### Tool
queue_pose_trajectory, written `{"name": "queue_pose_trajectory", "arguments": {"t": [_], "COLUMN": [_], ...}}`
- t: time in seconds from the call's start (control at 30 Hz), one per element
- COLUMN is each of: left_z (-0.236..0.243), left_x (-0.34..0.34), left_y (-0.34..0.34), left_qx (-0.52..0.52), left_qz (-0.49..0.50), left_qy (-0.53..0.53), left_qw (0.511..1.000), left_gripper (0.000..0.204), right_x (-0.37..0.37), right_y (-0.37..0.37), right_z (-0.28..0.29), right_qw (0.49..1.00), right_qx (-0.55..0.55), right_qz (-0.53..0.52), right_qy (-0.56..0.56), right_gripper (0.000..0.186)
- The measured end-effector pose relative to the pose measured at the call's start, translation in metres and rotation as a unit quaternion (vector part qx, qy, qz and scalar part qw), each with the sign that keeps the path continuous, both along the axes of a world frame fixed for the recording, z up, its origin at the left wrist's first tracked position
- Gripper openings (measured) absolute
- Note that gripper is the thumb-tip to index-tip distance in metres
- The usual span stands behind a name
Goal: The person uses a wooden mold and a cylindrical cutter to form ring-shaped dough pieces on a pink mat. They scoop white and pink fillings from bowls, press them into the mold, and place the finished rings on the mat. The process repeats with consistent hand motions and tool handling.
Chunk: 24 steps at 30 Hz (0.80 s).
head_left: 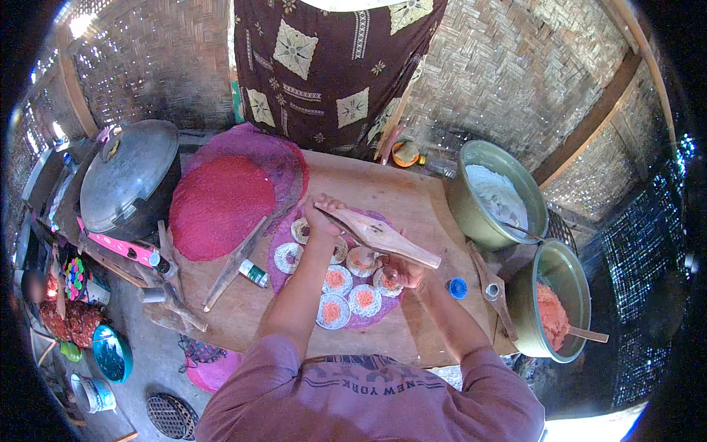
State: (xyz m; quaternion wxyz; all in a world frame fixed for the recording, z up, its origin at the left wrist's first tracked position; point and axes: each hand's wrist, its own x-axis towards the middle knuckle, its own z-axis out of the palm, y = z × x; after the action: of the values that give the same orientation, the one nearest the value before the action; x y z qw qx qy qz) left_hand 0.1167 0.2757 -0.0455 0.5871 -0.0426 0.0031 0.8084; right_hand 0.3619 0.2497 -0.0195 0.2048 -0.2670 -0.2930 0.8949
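Through my feed, a pale, tapered wooden board (387, 232) hangs above grainy white discs (333, 312) with orange centres, over a brown table (412, 188); a woven wall (501, 66) stands far. Its long axis runs far-left to near-right. The left hand's (326, 214) fingers wrap the far-left end; I can't tell whether the right hand (406, 272), near the other end, grips.

Pale-brown wooden tool (387, 236), white discs (333, 311) with orange centres (365, 297), crimson heap (221, 206), brown curtain (331, 74) with cream floral squares (296, 48)
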Motion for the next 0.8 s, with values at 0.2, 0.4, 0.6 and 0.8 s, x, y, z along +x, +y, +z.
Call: {"name": "queue_pose_trajectory", "arguments": {"t": [0.2,0.4,0.6,0.8], "left_z": [-0.008,-0.013,-0.01,0.023], "left_x": [-0.002,0.002,-0.007,-0.033], "left_y": [-0.006,-0.006,-0.006,-0.023], "left_qx": [0.033,0.021,-0.013,0.007], "left_qz": [0.028,0.073,0.108,0.155], "left_qy": [-0.042,-0.05,-0.053,0.001], "left_qw": [0.998,0.996,0.993,0.988], "left_gripper": [0.035,0.032,0.035,0.041], "right_x": [0.001,0.011,0.001,-0.008], "right_y": [0.007,0.016,0.005,-0.009], "right_z": [-0.022,-0.033,-0.009,-0.02], "right_qw": [0.998,0.985,0.989,0.898], "right_qx": [-0.04,-0.158,-0.12,0.297], "right_qz": [0.04,0.062,0.078,0.062], "right_qy": [0.009,0.037,-0.027,-0.317], "right_gripper": [0.063,0.062,0.061,0.033]}}
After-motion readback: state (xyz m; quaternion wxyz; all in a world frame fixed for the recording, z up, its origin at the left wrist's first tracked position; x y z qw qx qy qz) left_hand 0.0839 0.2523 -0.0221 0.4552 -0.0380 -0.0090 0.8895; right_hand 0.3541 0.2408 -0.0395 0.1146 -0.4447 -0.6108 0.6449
